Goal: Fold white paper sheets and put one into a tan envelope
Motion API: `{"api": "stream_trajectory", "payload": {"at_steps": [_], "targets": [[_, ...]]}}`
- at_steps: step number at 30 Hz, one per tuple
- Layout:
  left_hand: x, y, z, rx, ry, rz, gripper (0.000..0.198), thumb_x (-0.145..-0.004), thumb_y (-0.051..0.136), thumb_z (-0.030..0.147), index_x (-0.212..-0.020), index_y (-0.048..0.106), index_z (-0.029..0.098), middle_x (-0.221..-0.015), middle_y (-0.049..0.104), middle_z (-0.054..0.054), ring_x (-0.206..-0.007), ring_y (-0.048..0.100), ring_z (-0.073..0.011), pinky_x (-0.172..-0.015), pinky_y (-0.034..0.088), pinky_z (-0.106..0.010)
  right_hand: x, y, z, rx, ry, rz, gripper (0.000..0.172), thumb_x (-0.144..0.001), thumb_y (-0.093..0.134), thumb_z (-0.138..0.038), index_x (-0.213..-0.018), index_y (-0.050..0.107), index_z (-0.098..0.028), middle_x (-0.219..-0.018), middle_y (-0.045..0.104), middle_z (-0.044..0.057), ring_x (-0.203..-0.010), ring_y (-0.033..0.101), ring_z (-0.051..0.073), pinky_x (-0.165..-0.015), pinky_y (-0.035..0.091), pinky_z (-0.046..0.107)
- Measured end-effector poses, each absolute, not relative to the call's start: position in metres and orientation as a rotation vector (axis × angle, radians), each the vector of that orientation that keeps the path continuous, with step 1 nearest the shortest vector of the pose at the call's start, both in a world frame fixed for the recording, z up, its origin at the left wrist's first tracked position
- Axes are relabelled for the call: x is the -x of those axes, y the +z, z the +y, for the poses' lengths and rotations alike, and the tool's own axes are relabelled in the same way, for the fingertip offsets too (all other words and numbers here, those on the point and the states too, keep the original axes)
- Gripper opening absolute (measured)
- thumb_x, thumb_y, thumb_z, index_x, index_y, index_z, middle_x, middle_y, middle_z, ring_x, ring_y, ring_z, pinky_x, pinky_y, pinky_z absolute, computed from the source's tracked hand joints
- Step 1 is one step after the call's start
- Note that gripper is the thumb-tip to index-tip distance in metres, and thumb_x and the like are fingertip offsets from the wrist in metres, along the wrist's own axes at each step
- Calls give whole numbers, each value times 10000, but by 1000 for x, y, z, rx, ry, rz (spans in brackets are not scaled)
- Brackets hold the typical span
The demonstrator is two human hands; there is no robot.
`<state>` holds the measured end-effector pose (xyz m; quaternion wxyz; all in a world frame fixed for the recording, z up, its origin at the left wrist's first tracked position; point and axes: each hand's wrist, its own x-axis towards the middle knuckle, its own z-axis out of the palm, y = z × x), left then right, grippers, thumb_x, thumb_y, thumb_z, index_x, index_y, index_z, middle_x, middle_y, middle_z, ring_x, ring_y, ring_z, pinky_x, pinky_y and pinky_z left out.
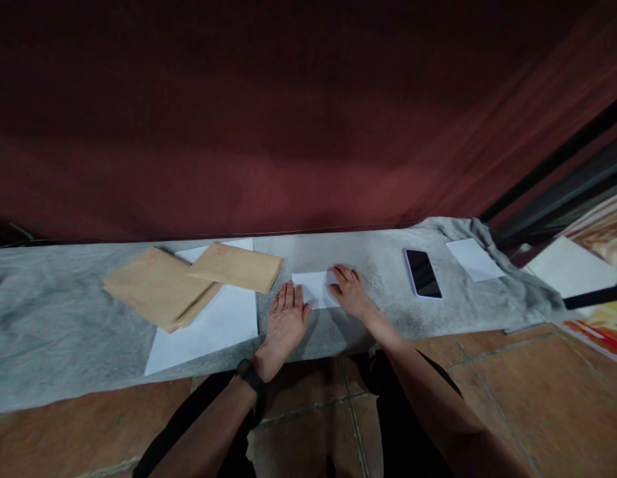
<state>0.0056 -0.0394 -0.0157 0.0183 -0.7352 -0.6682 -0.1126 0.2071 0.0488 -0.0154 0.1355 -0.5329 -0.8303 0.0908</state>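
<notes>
While left hand (287, 317), fingers close, and right hand (354, 293), fingers parted, touch white paper (317, 288) between cloth (338, 252) edges, press evenly.

Dim light, curtain (268, 146) darkening upward (nearly black), soft shadows beside hands (286, 318), stretched edges

White paper (318, 290), tan envelopes (156, 285), mottled grey cloth (59, 318), lilac-edged black phone (423, 273)

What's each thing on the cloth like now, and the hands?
Middle white paper: flat
Left hand: open, palm down
Right hand: open, fingers slightly bent
Smartphone: face up, screen dark
Brown envelopes: overlapping
Large white paper: partly covered
Right white paper: flat
Gray cloth: rumpled at right
</notes>
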Motion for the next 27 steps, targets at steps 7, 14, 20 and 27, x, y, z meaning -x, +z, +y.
{"api": "stream_trajectory", "payload": {"at_steps": [7,14,20,27], "targets": [[0,-9,-34,2306,-299,-2093,603,-1029,434,399,-1518,458,46,-1541,524,-232,-1437,506,-341,-1159,444,-471,-203,-10,57,1634,286,-2342,486,-934,671,-358,-1393,614,-210,-1329,647,135,-1234,567,293,-1119,405,440],[3,-9,-33,2341,-355,-2106,621,-1006,493,361,-1535,424,43,-1528,539,-233,-1425,516,-347,-1150,457,-469,-203,-9,60,1765,320,-2258,371,-886,728,-367,-1228,682,-230,-1245,672,113,-1152,583,298,-990,452,431],[5,-8,-27,2287,-793,-2127,631,-1019,477,372,-1586,339,132,-1557,513,-210,-1437,511,-317,-1140,485,-476,-201,1,66,1604,413,-2185,219,-963,559,-210,-1126,703,-237,-1066,758,57,-1013,692,231,-929,504,346],[9,34,-25,2086,-1360,-1932,563,-1084,331,372,-1626,234,251,-1686,324,-127,-1566,302,-237,-1256,351,-491,-211,22,53,1183,605,-1877,222,-1007,482,-308,-1026,694,-245,-1038,755,57,-1035,705,227,-955,547,355]]}}
